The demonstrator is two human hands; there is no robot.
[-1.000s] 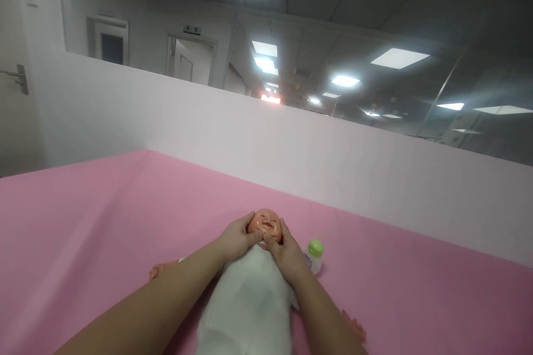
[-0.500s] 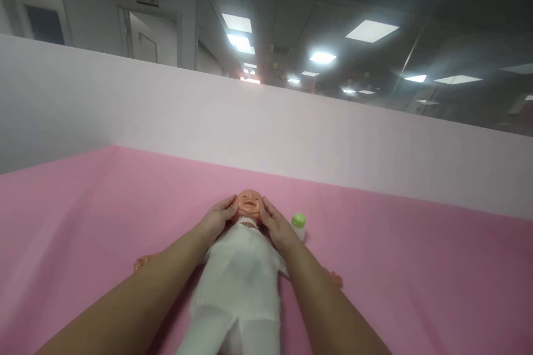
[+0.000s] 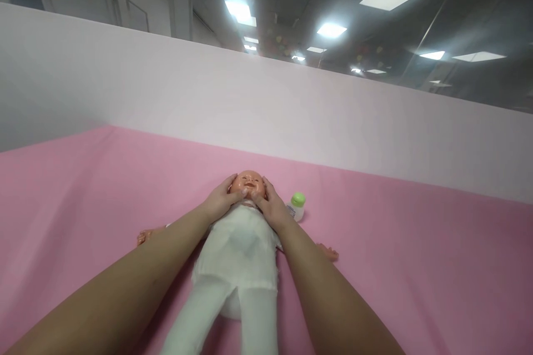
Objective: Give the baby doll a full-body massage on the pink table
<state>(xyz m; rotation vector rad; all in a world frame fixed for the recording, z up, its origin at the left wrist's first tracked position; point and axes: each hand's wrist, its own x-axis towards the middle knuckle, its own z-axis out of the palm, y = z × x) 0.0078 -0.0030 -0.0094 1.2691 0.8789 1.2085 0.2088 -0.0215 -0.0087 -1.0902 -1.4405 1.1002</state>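
A baby doll (image 3: 237, 255) in white clothes lies on its back on the pink surface (image 3: 416, 266), head away from me. My left hand (image 3: 219, 202) cups the left side of the doll's head (image 3: 249, 181), thumb on the cheek. On the other cheek rests my right hand (image 3: 271, 207), its thumb near the chin. The doll's arms stick out to either side from under my forearms.
A small white bottle with a green cap (image 3: 297, 206) stands just right of the doll's head. A pale partition wall (image 3: 291, 111) borders the pink surface at the back. Beyond it are ceiling lights and a doorway (image 3: 137, 0).
The camera has tilted down, so the doll's legs show. My thumbs have slid in along the doll's cheeks toward the chin; both hands stay on the head.
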